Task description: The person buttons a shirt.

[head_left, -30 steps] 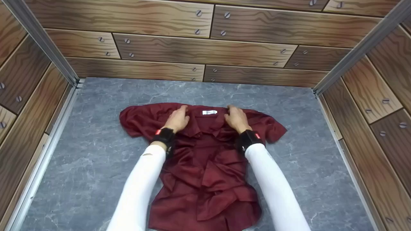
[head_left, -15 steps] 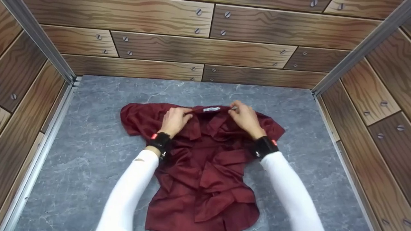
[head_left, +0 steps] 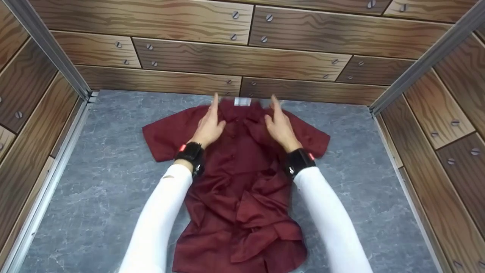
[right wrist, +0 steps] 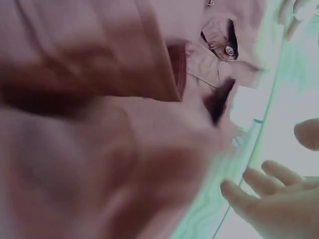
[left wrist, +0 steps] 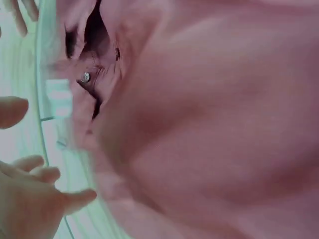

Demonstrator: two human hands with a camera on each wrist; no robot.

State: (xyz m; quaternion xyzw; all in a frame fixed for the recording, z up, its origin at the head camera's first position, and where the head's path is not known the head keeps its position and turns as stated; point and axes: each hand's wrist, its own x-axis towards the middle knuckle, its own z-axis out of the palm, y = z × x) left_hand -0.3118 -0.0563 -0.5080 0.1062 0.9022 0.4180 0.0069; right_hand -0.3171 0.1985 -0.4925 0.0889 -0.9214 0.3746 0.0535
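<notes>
A dark red short-sleeved shirt (head_left: pixel 235 151) lies front up, its collar toward the back wall and a white label (head_left: pixel 242 101) inside the neck. My left hand (head_left: pixel 207 127) is over the left side of the collar with fingers extended. Over the collar's right side, my right hand (head_left: pixel 279 127) has its fingers straight too. Both wrist views show the fingers spread with nothing between them, apart from the cloth. A small button (left wrist: pixel 85 77) shows on the shirt front in the left wrist view. The lower shirt is creased and bunched.
Grey marbled floor (head_left: pixel 106 189) surrounds the shirt. A wood-patterned back wall (head_left: pixel 197 57) stands close behind the collar, with similar walls at left and right. A metal rail (head_left: pixel 49 182) edges the left side.
The hands pinched the collar half a second ago and now have let it go. The collar and upper shirt have moved toward the back wall; the sleeves and chest lie flatter.
</notes>
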